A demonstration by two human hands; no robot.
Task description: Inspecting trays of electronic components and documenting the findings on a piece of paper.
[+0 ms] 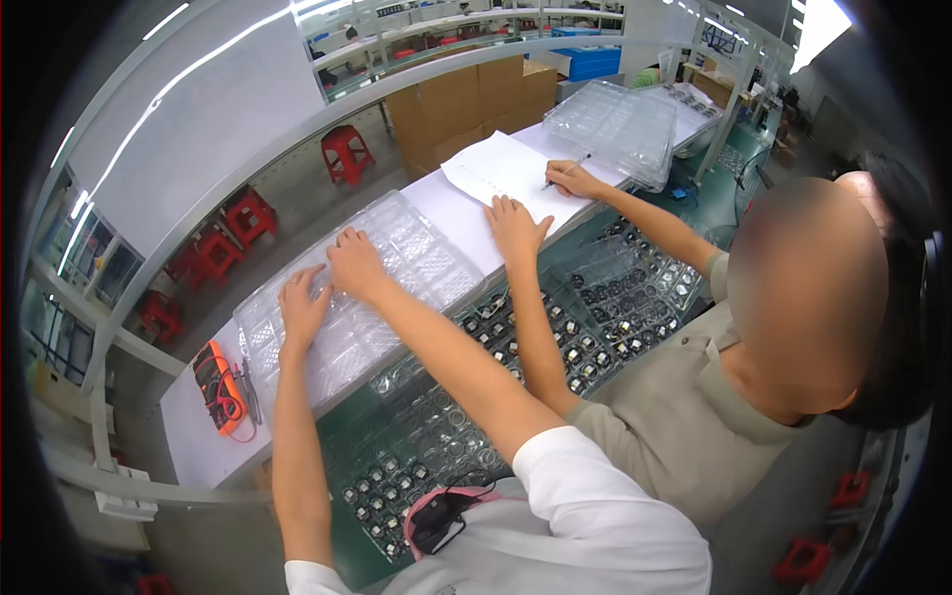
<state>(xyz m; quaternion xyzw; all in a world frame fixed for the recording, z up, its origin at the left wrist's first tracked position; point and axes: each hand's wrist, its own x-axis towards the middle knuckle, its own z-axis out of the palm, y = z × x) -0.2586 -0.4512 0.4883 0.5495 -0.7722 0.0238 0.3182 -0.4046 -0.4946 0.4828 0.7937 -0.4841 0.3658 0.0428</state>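
Both of my hands are on clear plastic blister trays (407, 248), which lie on the white shelf in front of me. My left hand (303, 305) rests on the trays with its thumb apart from its fingers. Close beside it, my right hand (357, 266) lies with bent fingers on the same trays. Neither hand shows anything held in it. An orange multimeter (216, 382) with its probes sits on the shelf to the left of the trays.
To my right, a co-worker writes with a pen (570, 172) on white paper sheets (501, 169). More clear trays (615, 129) are stacked beyond. Below the shelf, trays of small round dark parts (382, 491) cover the green bench. Red stools (347, 154) and cardboard boxes (476, 99) stand behind.
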